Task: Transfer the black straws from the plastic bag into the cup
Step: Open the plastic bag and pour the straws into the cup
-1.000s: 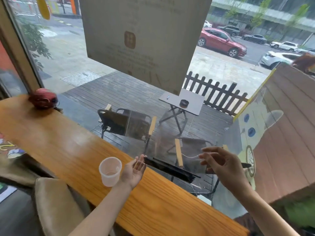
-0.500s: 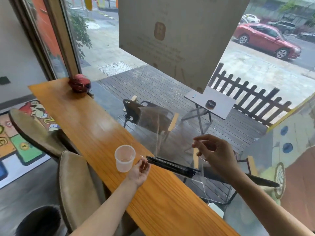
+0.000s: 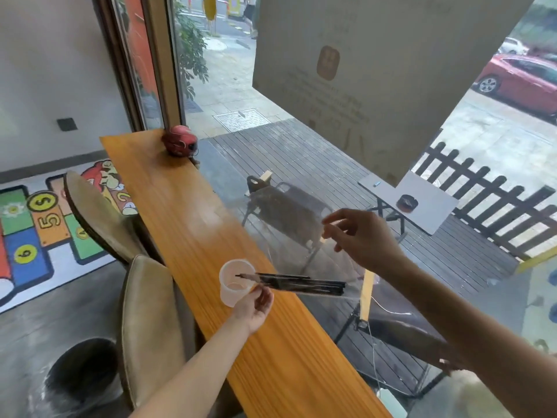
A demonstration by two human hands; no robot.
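Wooden counter (image 3: 193,206) by a window: the left hand (image 3: 256,303) pinches the black straws (image 3: 301,284) over the cup (image 3: 233,282), while the right hand (image 3: 361,236) pinches the plastic bag (image 3: 301,236) upward, likely to slide them out.

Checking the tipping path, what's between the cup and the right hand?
In the head view, the black straws inside the clear plastic bag span from cup toward right hand.

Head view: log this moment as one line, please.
left hand pinches plastic bag mouth | right hand lifts bag's far end | black straws tips over cup | not yet in
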